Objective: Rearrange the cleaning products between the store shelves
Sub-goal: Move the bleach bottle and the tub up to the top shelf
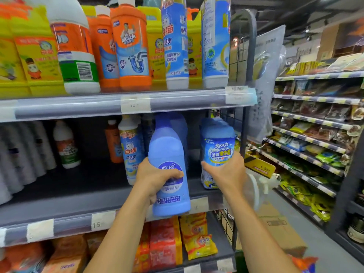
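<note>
My left hand (155,179) grips a tall light-blue bottle (167,154) with a round dark-blue label, held in front of the middle shelf's front edge (65,225). My right hand (226,172) holds a blue tub with a white and blue label (217,142) at the right end of the same shelf; its base is near the shelf board. A white-capped blue cleaner bottle (131,148) stands just left of the held bottle.
The top shelf (78,107) carries orange drain-cleaner bottles (131,44), yellow jugs (37,52) and blue-white bottles (174,42). A small white bottle (67,144) stands at mid-left. Snack packs (195,235) fill the lower shelf. A wire end panel (239,56) and an aisle lie to the right.
</note>
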{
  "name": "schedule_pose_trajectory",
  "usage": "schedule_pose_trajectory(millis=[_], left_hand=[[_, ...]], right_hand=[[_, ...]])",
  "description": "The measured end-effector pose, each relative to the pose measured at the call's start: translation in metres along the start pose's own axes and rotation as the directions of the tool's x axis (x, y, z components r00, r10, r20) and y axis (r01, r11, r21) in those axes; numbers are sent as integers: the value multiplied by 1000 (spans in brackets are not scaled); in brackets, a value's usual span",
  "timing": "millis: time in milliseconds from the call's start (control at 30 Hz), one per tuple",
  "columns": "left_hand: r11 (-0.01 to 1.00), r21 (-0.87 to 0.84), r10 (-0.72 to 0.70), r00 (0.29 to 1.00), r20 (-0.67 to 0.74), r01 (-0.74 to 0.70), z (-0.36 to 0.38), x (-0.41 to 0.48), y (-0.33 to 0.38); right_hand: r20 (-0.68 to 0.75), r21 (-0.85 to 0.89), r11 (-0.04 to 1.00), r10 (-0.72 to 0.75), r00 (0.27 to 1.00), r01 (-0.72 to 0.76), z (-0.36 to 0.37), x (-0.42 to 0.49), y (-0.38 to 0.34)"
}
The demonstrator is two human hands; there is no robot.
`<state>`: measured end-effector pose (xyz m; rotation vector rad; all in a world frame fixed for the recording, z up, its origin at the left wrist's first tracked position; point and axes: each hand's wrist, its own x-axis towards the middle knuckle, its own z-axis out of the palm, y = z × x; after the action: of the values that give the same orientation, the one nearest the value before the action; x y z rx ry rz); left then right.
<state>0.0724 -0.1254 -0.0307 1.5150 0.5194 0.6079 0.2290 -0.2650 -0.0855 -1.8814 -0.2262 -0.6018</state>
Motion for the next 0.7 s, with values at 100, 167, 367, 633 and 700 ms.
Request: schedule_pose_trajectory(millis=[100,167,367,633,700], left_hand=[[1000,7,-6,1000,-28,6,5,8,-1],[1000,11,-12,999,-44,12,8,13,0],[1000,-2,-29,995,-94,29,14,30,1],[996,15,91,983,-157,-89,23,60,-3],[993,40,118,980,-162,-113,25,69,-8]], right_hand=[[-16,-10,1000,-23,1000,23,5,3,9],[-19,-31,999,-22,1000,22,7,6,11],[-26,-51,997,-55,998,54,10,4,14],[20,-49,998,-44,999,44,11,1,20],[47,-20,999,-49,998,50,10,0,23]])
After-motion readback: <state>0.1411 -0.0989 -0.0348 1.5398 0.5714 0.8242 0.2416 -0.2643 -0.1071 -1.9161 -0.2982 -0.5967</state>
